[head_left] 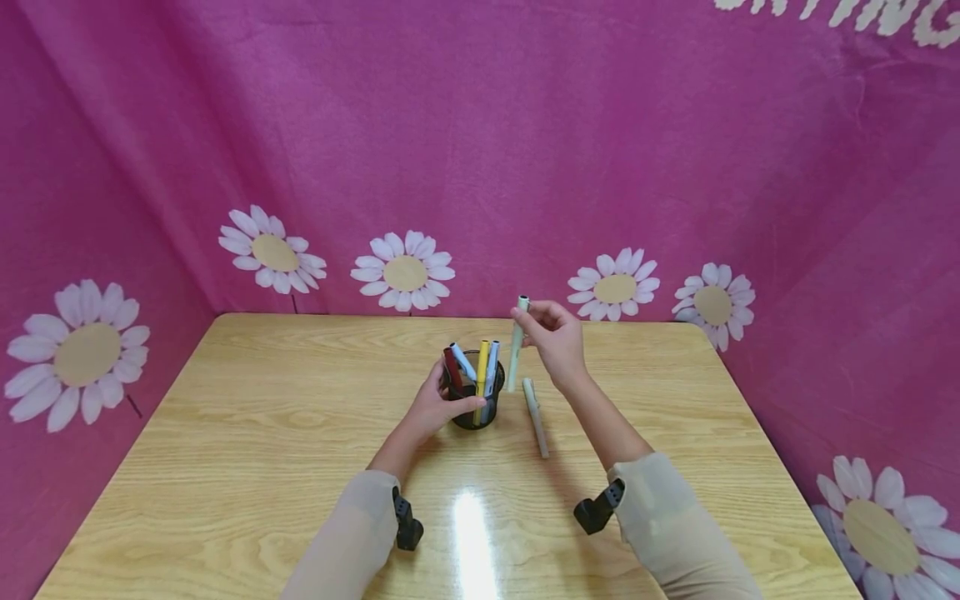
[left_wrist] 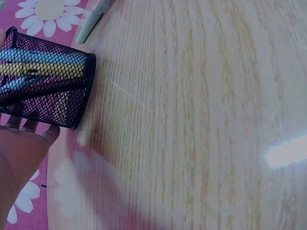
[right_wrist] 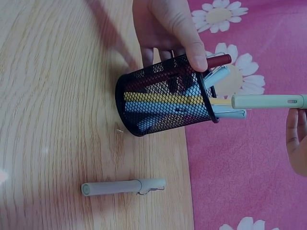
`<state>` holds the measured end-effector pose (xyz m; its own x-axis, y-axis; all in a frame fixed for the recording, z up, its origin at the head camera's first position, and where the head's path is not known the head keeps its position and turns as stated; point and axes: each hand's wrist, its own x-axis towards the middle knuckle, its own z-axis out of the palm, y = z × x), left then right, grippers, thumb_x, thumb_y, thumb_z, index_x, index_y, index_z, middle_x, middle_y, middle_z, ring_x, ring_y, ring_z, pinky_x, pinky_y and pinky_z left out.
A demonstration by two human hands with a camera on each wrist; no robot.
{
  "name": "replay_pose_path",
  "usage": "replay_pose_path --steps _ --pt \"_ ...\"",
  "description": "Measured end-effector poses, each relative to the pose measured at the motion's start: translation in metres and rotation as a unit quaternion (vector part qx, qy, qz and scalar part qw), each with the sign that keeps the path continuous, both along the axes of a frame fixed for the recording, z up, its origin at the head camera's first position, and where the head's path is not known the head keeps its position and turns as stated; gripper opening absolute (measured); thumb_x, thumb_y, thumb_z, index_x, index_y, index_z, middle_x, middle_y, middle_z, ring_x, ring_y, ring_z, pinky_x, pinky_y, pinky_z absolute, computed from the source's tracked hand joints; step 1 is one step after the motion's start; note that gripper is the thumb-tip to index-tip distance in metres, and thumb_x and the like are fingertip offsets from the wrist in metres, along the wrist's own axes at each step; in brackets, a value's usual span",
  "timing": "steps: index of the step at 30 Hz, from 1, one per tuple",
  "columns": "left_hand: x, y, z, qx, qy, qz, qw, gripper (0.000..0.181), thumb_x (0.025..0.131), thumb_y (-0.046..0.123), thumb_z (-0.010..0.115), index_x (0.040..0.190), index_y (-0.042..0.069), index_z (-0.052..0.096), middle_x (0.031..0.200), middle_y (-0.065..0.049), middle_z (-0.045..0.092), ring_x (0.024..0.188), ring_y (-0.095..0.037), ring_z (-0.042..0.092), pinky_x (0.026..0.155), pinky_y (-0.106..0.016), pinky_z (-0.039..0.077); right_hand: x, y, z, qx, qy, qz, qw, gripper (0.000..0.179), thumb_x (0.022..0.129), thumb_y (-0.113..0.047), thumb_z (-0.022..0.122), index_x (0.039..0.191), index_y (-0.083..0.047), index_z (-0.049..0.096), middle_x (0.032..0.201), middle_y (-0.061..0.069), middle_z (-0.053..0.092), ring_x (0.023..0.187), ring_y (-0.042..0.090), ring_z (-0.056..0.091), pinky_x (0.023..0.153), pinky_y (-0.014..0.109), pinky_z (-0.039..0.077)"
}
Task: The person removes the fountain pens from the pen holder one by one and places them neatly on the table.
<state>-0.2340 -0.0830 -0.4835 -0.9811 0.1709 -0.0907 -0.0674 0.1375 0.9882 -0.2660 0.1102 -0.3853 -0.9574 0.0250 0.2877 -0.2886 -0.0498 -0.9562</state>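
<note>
My left hand grips a black mesh pen cup, its thumb at the rim and its fingers round the far side. Inside stand a dark red pen, a yellow pen and two light blue pens. To the right of the cup, my right hand pinches a pale green pen near its top, between thumb and fingers. That pen hangs nearly upright, its lower end beside the cup's rim. A second pale pen with a clip lies on the table below it.
The wooden table extends to both sides of the cup. A pink cloth printed with white daisies hangs behind and beside it. Black wrist cameras sit at both beige sleeves.
</note>
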Motion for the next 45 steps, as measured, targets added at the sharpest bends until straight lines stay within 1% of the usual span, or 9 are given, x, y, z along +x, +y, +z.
replay_pose_path --steps 5,9,14,21,25,28,30,37,45 --pt "0.012 -0.002 0.024 -0.003 -0.019 -0.018 0.9997 0.097 0.080 0.017 0.073 0.152 0.017 0.008 0.155 -0.016 0.021 0.140 -0.039 0.022 0.111 -0.053 0.026 0.000 0.003 0.000 0.004 -0.002 -0.001 1.0000 0.008 0.082 -0.013 0.071 0.086 -0.011 0.065 0.070 -0.009 0.063 0.062 0.004 0.056 0.053 0.023 0.053" --pt "0.014 -0.001 0.027 -0.008 -0.017 -0.019 0.9996 0.096 0.081 0.017 0.073 0.152 0.017 0.008 0.155 -0.015 0.020 0.141 -0.038 0.022 0.112 -0.052 0.025 0.000 0.006 -0.001 0.004 -0.002 -0.006 1.0000 0.009 0.082 -0.015 0.072 0.086 -0.009 0.065 0.070 -0.009 0.063 0.062 0.003 0.056 0.052 0.020 0.052" --pt "0.013 -0.001 0.027 -0.007 -0.019 -0.019 0.9996 0.097 0.080 0.017 0.073 0.152 0.017 0.008 0.155 -0.015 0.020 0.141 -0.038 0.021 0.112 -0.052 0.025 -0.001 0.010 -0.003 0.012 -0.011 -0.011 0.9998 0.015 0.082 -0.018 0.072 0.088 -0.007 0.065 0.071 -0.009 0.064 0.062 0.003 0.056 0.053 0.023 0.053" --pt "0.010 -0.001 0.022 0.001 -0.018 -0.018 0.9997 0.097 0.079 0.016 0.074 0.152 0.016 0.009 0.154 -0.016 0.021 0.140 -0.039 0.023 0.111 -0.053 0.026 -0.002 0.015 -0.005 0.021 -0.020 -0.019 0.9994 0.011 0.082 -0.015 0.071 0.088 -0.008 0.065 0.071 -0.010 0.063 0.061 0.002 0.055 0.052 0.021 0.052" --pt "0.002 -0.001 0.008 0.005 -0.018 -0.012 0.9998 0.099 0.078 0.018 0.075 0.152 0.019 0.009 0.154 -0.015 0.022 0.140 -0.039 0.023 0.111 -0.053 0.026 -0.002 0.017 -0.005 0.026 -0.030 -0.025 0.9989 0.009 0.083 -0.014 0.071 0.087 -0.009 0.064 0.069 -0.011 0.062 0.060 0.001 0.054 0.051 0.019 0.051" --pt "-0.003 0.000 -0.004 0.005 -0.017 -0.004 0.9998 0.100 0.077 0.021 0.077 0.151 0.024 0.010 0.154 -0.011 0.023 0.141 -0.036 0.023 0.112 -0.052 0.026 -0.002 0.019 -0.007 0.033 -0.036 -0.028 0.9984 0.011 0.083 -0.015 0.071 0.088 -0.008 0.064 0.069 -0.011 0.061 0.059 0.001 0.053 0.051 0.017 0.050" --pt "-0.004 0.001 -0.008 0.002 -0.012 0.000 0.9999 0.100 0.077 0.023 0.077 0.151 0.026 0.011 0.154 -0.010 0.024 0.141 -0.036 0.024 0.111 -0.052 0.027 -0.002 0.021 -0.008 0.039 -0.038 -0.029 0.9981 0.012 0.083 -0.015 0.071 0.088 -0.007 0.064 0.069 -0.010 0.061 0.059 0.001 0.053 0.052 0.019 0.051" --pt "-0.004 0.001 -0.010 -0.005 -0.004 0.008 0.9999 0.101 0.075 0.025 0.079 0.151 0.027 0.013 0.153 -0.010 0.027 0.139 -0.035 0.027 0.110 -0.051 0.030 -0.003 0.027 -0.014 0.051 -0.043 -0.032 0.9972 0.015 0.082 -0.017 0.072 0.088 -0.005 0.064 0.066 -0.011 0.059 0.057 0.002 0.052 0.052 0.020 0.051" --pt "-0.004 0.001 -0.009 -0.002 -0.007 0.002 1.0000 0.099 0.077 0.026 0.077 0.151 0.026 0.011 0.154 -0.010 0.024 0.141 -0.035 0.024 0.112 -0.051 0.026 -0.003 0.032 -0.019 0.066 -0.046 -0.041 0.9959 0.015 0.082 -0.019 0.072 0.086 -0.009 0.063 0.065 -0.010 0.056 0.056 0.001 0.050 0.051 0.018 0.050"
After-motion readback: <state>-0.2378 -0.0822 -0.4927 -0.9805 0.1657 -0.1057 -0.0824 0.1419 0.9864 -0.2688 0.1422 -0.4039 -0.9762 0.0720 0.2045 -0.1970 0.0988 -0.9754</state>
